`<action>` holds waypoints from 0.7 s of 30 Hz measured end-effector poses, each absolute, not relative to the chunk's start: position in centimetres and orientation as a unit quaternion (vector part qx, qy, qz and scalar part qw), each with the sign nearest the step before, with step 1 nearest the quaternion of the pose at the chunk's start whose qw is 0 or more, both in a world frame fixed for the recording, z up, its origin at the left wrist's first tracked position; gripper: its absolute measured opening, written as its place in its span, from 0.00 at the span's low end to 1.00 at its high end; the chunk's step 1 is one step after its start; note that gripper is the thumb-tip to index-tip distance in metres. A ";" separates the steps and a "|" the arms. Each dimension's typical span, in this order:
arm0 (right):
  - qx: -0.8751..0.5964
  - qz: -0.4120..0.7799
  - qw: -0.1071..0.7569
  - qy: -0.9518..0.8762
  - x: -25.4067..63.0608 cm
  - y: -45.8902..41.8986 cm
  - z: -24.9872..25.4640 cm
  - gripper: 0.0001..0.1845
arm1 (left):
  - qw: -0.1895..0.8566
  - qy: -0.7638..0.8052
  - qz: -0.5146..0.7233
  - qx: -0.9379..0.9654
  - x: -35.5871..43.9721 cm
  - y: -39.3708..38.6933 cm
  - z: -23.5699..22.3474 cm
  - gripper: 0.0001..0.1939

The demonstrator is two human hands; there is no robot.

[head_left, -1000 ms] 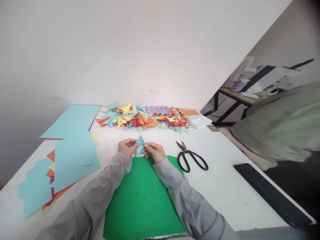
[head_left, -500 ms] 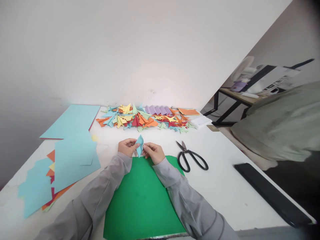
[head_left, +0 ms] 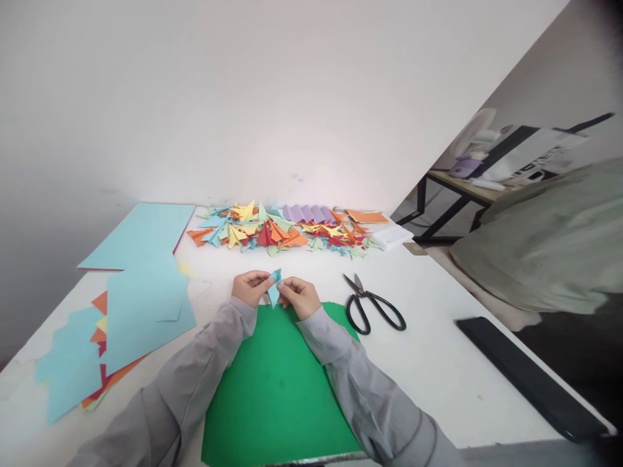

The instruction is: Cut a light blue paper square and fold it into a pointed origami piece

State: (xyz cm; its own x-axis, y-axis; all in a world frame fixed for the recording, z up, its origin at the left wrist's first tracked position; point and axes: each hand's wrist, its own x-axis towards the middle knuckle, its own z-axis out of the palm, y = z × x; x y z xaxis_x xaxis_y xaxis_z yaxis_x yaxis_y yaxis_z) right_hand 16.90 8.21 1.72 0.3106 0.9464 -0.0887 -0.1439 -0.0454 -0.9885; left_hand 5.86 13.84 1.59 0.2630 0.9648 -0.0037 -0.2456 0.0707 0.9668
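Observation:
A small folded piece of light blue paper (head_left: 274, 293) is held up between my two hands, its lower end a point. My left hand (head_left: 252, 288) pinches its left side, with the thumb across the front. On the right side, the fingers of my right hand (head_left: 300, 297) close on the same paper. Both hands are just above the far edge of a green sheet (head_left: 282, 383) that lies on the white table. Black-handled scissors (head_left: 363, 298) lie with blades apart to the right of my right hand.
Along the wall runs a pile of colourful folded paper planes (head_left: 265, 233), with a pleated purple paper (head_left: 307, 214) behind. Blue sheets (head_left: 143, 311) and coloured scraps cover the left side. A long black object (head_left: 530, 376) lies near the right edge, close to another person's sleeve (head_left: 549, 233).
The blue paper has turned slightly and moved a little downward and right, looking narrower and more folded. My left hand has shifted slightly right; the right hand is almost still.

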 end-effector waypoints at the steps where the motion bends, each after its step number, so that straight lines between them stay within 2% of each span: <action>1: -0.556 0.463 0.590 -0.359 16.9 8.2 1.7 0.13 | 0.633 0.369 0.476 0.486 5.8 13.8 1.6 0.12; 9: -0.523 0.503 0.594 -0.346 17.4 8.2 1.6 0.10 | 0.652 0.338 0.466 0.493 5.9 13.9 1.4 0.14; 17: -0.519 0.489 0.607 -0.351 17.2 8.1 1.8 0.11 | 0.658 0.338 0.465 0.486 5.9 13.8 1.8 0.16; 21: -0.503 0.512 0.611 -0.334 17.5 8.2 1.4 0.11 | 0.692 0.328 0.455 0.454 5.9 13.8 1.5 0.17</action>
State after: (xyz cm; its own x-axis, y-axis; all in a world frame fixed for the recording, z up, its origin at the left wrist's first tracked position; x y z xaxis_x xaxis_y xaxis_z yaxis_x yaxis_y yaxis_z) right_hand 17.55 8.19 1.45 0.2532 0.9616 -0.1059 -0.2896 -0.0291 -0.9567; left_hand 5.88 13.79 1.54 0.3708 0.9278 -0.0404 -0.3326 0.1733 0.9270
